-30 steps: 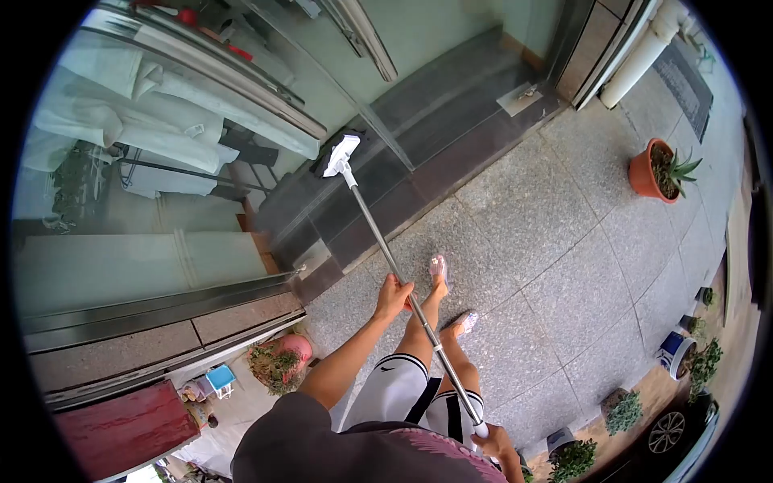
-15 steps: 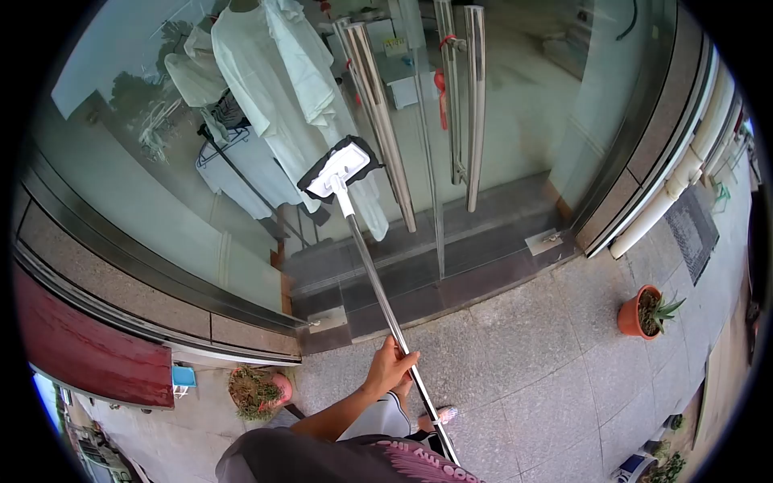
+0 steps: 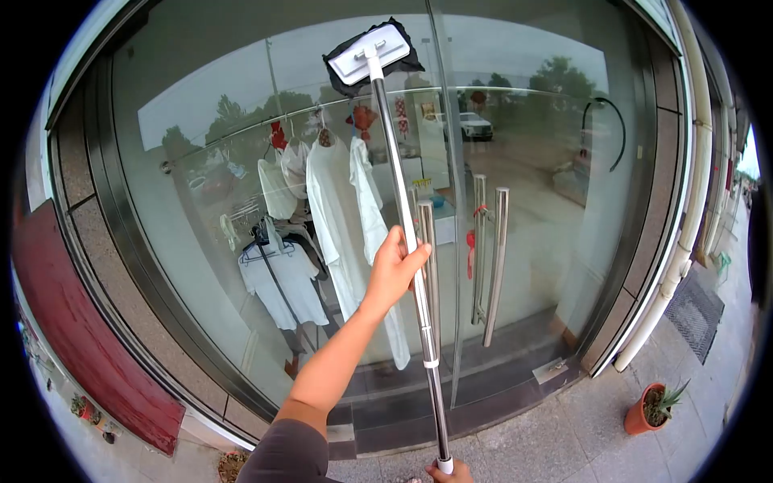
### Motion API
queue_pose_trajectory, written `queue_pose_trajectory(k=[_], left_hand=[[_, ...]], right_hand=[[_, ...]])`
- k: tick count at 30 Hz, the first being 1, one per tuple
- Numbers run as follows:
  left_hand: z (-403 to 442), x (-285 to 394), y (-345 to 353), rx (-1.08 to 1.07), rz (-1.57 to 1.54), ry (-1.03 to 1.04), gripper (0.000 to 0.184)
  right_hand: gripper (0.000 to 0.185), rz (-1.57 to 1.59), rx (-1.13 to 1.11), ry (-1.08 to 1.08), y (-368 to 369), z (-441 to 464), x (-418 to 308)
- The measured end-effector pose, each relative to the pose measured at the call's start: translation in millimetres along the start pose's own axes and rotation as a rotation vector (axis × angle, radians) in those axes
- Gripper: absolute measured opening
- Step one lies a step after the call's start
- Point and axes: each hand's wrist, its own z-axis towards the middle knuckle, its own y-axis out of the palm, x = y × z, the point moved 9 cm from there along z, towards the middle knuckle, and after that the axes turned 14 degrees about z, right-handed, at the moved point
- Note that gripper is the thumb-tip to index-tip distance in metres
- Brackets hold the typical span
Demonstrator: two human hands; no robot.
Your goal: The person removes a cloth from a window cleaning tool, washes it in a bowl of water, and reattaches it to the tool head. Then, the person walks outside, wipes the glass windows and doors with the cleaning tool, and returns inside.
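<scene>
A long silver pole (image 3: 390,137) rises from the bottom of the view across the glass doors. At its top a flat white head (image 3: 369,53) with a dark cloth (image 3: 415,63) round its edges lies against the upper part of the left glass door (image 3: 217,161). My left hand (image 3: 396,268) is wrapped round the middle of the pole. Low at the bottom edge, my right hand (image 3: 451,473) grips the pole's lower end and is partly cut off by the frame.
Metal door handles (image 3: 497,266) stand right of the pole. White garments (image 3: 332,209) hang behind the glass. A potted plant (image 3: 646,412) is on the paving at the lower right, near a grey mat (image 3: 691,310). A white pipe (image 3: 675,282) runs up the right wall.
The view has tilted up from the ground to the doors. The white head and cloth have moved from the foot of the door up to its top, with my left hand still round the pole.
</scene>
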Motion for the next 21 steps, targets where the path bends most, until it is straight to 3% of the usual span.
queue_pose_trajectory(k=[1,4,8,10,14,16,18,21], left_hand=[[22.1,16.9,-6.9,0.005,0.002,0.044,0.021],[78.5,60.1,-34.5,0.052,0.073,0.172,0.021],[101.1,104.1,-106.7,0.133,0.127,0.235,0.019],[83.1,110.4,-157.9,0.27,0.129,0.234,0.019],[27.9,82.7,-236.1,0.545,-0.033,0.244,0.018],[15.4,68.0,-221.5,0.593,-0.144,0.268,0.019],[24.8,57.3,-169.8,0.487,-0.213,0.269,0.019],[41.9,41.6,-36.7,0.121,-0.261,0.187,0.018]], right_hand=[[0.037,-0.016,-0.044,-0.022,7.7,8.1,-8.6],[0.035,0.135,-0.042,-0.443,46.6,1.0,-108.7],[0.04,-0.064,-0.274,-0.351,105.4,0.1,-158.7],[0.042,-0.196,-0.372,-0.339,127.7,-5.0,-169.0],[0.04,-0.424,-0.224,-0.696,91.7,-14.1,-195.8],[0.041,-0.456,-0.079,-0.869,52.5,-24.4,-207.9],[0.039,-0.484,0.05,-0.771,14.4,-34.2,-198.3],[0.042,-0.565,0.355,-0.543,-72.1,-42.4,-111.4]])
